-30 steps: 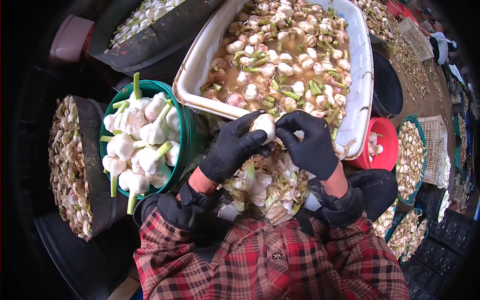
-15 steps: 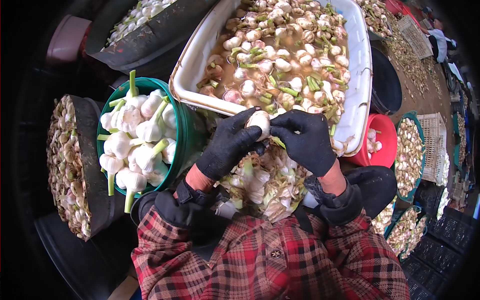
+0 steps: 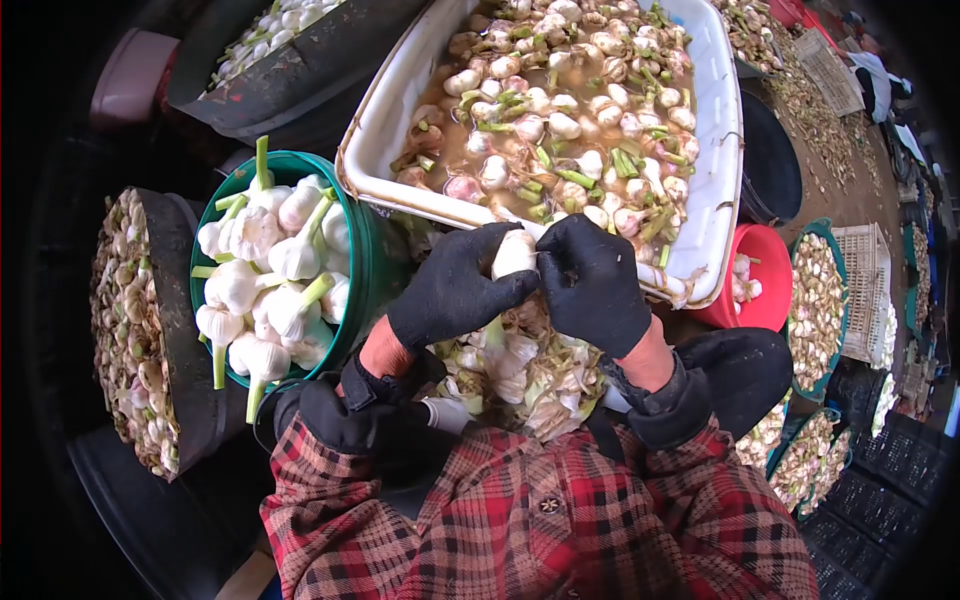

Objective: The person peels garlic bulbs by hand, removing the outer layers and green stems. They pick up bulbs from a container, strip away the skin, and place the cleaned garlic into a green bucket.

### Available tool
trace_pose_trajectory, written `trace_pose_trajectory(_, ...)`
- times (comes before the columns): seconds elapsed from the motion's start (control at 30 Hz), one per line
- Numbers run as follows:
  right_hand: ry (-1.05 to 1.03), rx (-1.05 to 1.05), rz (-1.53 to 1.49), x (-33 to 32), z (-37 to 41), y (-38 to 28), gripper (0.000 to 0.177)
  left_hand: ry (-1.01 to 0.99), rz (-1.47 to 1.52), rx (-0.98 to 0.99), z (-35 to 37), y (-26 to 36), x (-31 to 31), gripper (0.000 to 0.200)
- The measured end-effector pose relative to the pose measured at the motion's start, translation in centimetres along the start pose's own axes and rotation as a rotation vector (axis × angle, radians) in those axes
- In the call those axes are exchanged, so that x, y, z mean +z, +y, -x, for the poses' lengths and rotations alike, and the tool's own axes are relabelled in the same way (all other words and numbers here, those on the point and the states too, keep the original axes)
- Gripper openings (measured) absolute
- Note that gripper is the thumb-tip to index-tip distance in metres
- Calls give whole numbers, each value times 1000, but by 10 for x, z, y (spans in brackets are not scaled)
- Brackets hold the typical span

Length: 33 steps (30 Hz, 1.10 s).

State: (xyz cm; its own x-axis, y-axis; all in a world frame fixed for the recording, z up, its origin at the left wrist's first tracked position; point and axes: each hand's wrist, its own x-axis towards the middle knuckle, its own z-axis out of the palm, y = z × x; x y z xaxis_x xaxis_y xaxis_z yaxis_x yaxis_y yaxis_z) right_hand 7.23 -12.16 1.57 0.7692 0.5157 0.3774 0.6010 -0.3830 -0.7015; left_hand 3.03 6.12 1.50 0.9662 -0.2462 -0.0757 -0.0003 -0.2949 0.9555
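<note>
A whitish garlic bulb (image 3: 514, 254) is gripped in my left hand (image 3: 450, 290), which wears a black glove. My right hand (image 3: 592, 285), gloved in black too, is closed in a pinch against the bulb's right side. What its fingertips hold is too small to make out. Below both hands lies a heap of loose garlic peels (image 3: 530, 375). Just beyond them stands a white tub (image 3: 425, 202), where unpeeled garlic bulbs with cut green stems float in brownish water. To the left, a green bucket (image 3: 365, 275) holds clean white garlic bulbs with stems.
A red bucket (image 3: 765, 290) with a few bulbs stands right of the tub. Dark containers of garlic (image 3: 205, 330) line the left side. Farther right are garlic-filled sacks (image 3: 817, 310), a cream crate (image 3: 862, 290) and black crates (image 3: 895, 470). Another person (image 3: 880, 80) is at the upper right.
The bulb has turned in my left hand and shows a whiter side. My right hand has moved slightly left and its fingers have curled in tighter beside the bulb.
</note>
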Motion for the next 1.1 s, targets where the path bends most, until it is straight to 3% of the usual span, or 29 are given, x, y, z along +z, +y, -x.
trace_pose_trajectory(0.23,20,89,-110,-2,2,-4,5,62,19,91,5,0,4,57)
trace_pose_trajectory(0.3,76,275,-186,-1,3,1,5,-92,30,204,6,4,8,59)
trace_pose_trajectory(0.33,95,263,-115,1,6,17,5,-101,44,213,8,4,14,61)
trace_pose_trajectory(0.43,19,390,-282,-9,9,17,5,-84,183,208,8,-4,15,63)
trace_pose_trajectory(0.5,3,457,-375,-16,9,11,10,-46,298,101,9,-5,14,66)
trace_pose_trajectory(0.6,30,343,-464,-22,6,-1,17,74,152,15,4,-10,7,65)
trace_pose_trajectory(0.7,0,-22,-146,-26,5,-7,19,33,74,-18,1,-4,5,60)
trace_pose_trajectory(0.77,14,20,-135,-25,7,-10,16,7,56,-42,1,-9,7,58)
trace_pose_trajectory(0.83,16,-128,-4,-25,8,-10,13,-15,39,-69,1,-12,8,56)
trace_pose_trajectory(1.03,-47,-71,107,-18,14,-6,10,-74,29,-15,2,-9,9,60)
trace_pose_trajectory(1.1,-10,-26,110,-16,12,1,9,-144,34,148,5,-6,10,63)
